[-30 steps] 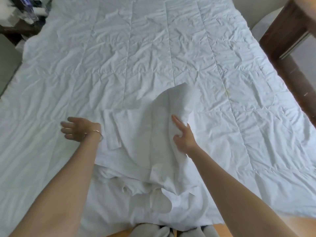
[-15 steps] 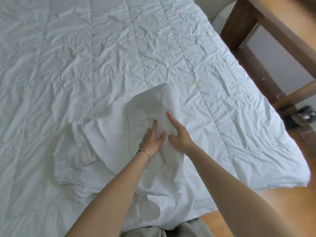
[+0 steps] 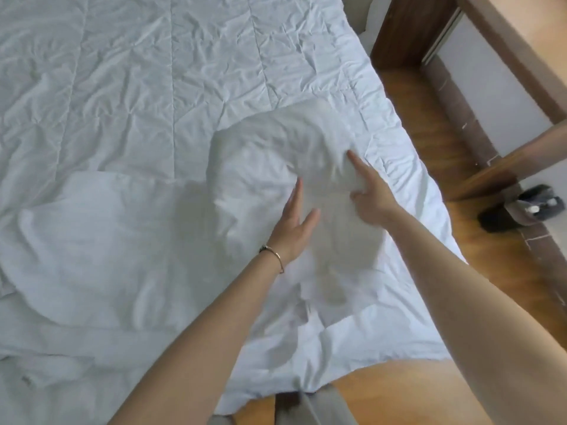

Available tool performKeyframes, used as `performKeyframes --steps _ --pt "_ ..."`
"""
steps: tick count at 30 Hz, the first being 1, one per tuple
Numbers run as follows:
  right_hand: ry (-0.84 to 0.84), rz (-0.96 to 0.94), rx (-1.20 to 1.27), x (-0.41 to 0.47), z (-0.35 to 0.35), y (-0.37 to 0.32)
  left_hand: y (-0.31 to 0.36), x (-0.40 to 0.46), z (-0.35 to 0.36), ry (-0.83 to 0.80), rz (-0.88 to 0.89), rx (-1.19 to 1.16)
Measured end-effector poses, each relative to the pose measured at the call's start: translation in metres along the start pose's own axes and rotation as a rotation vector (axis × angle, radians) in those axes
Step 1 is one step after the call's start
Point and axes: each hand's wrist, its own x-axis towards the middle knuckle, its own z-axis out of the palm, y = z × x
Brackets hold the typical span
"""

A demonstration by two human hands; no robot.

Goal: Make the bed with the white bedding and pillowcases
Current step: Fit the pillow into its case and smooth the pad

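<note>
Head view, looking down: a wrinkled white quilted duvet covers the bed. On its near right part lies a crumpled white pillowcase. The left hand, a thin bracelet at its wrist, lies flat on the pillowcase, fingers straight. The right hand pinches a fold of the pillowcase, forefinger extended. Wooden floor lies to the right.

Rumpled white pillowcase humped on quilted white duvet, near bed's right edge
</note>
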Motion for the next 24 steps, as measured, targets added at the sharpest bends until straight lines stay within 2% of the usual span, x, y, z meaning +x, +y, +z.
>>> performKeyframes --steps 2,3,6,8,10,14,16,19,24 --pt "-0.065 0.19 -0.33 0.009 -0.015 0.044 -0.005 0.011 0.02 0.11 -0.027 0.203" --pt "-0.114 0.202 -0.411 0.011 -0.014 0.059 -0.011 0.012 0.026 0.185 -0.085 0.293" --pt "-0.321 0.097 -0.351 0.008 0.008 0.078 -0.049 0.002 0.028 0.256 -0.436 0.485" --pt "-0.459 0.132 -0.265 0.003 0.029 0.079 -0.075 -0.013 0.026 0.189 -0.663 0.484" --pt "-0.565 0.159 -0.298 -0.003 0.046 0.079 -0.093 -0.029 0.025 0.112 -0.766 0.518" --pt "-0.725 0.161 -0.465 -0.014 0.073 0.114 -0.103 -0.044 0.018 0.052 -0.818 0.626" --pt "-0.748 0.185 -0.549 -0.022 0.073 0.124 -0.106 -0.048 0.014 -0.054 -0.822 0.7" --pt "-0.725 0.252 -0.595 -0.035 0.078 0.133 -0.112 -0.062 0.013 -0.212 -0.755 0.838" --pt "-0.622 0.277 -0.585 -0.068 0.096 0.1 -0.121 -0.083 0.015 -0.256 -0.667 0.827"
